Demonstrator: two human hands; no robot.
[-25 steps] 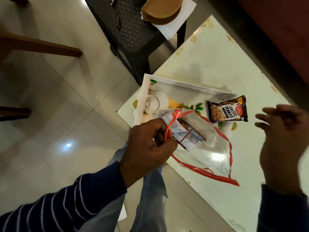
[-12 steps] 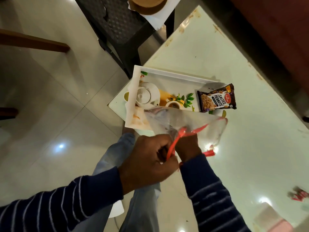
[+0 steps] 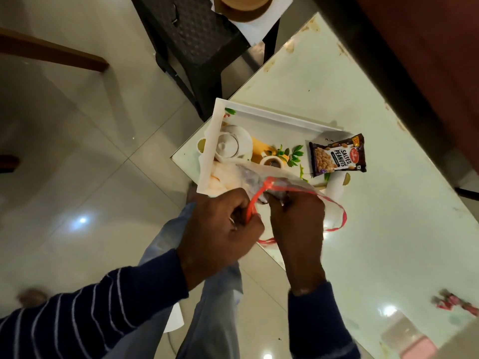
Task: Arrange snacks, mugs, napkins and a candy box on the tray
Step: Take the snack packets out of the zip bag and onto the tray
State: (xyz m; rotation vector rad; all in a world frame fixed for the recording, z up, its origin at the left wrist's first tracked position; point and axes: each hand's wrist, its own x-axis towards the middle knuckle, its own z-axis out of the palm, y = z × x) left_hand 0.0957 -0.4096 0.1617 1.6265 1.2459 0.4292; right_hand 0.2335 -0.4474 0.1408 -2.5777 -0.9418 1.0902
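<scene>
A: Hands status?

B: Left hand [image 3: 220, 229] is clenched on the red rim of the clear bag [image 3: 290, 193], pinching it at the near left corner. Right hand [image 3: 298, 224] is at the bag's mouth, fingers curled around a dark packet [image 3: 274, 196] inside it. The grip looks closed, but the packet is blurred and I can't read it.

A: Where's the bag sitting?

B: Between both hands, held over the near edge of the tray [image 3: 259, 115]. The far side of the bag overlaps the tray's near side.

A: And the tray?

B: Just beyond the hands, on the corner of the counter [image 3: 388, 229]. Its left edge hangs a bit past the counter edge.

A: What's on it?

B: A white teapot [image 3: 233, 146] beyond the left hand. A peanut packet [image 3: 337, 156] beyond the right hand, lying flat at the tray's right end, label up. The leaf and cup picture between them looks like print on the tray.

A: Anything else on the counter?

B: Red-wrapped candies [image 3: 453, 304], well off to the right of the right hand, near the frame edge. Blurry.

A: Off the counter?

B: A dark chair [image 3: 197, 42] beyond the tray, with a brown round thing on white paper on top.
</scene>
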